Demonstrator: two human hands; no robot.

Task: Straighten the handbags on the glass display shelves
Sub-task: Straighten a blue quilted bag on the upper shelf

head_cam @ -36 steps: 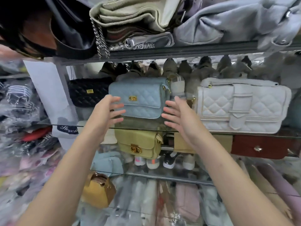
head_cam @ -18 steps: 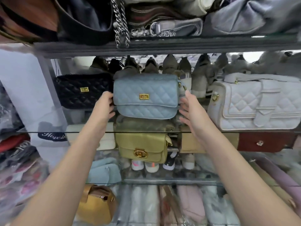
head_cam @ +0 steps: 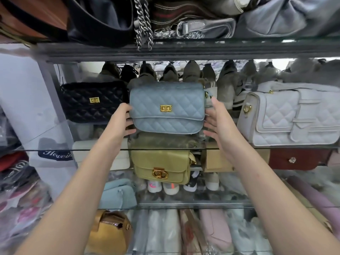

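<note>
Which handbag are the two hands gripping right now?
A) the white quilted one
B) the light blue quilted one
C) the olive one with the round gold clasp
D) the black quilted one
B: the left hand and right hand press on the two ends of the light blue quilted handbag, between the black and white ones.

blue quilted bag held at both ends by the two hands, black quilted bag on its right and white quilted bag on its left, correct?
Not quite: the head view shows the sides swapped. The black quilted bag sits left of the blue quilted bag, the white quilted bag right. The left hand and right hand do hold its ends.
</note>
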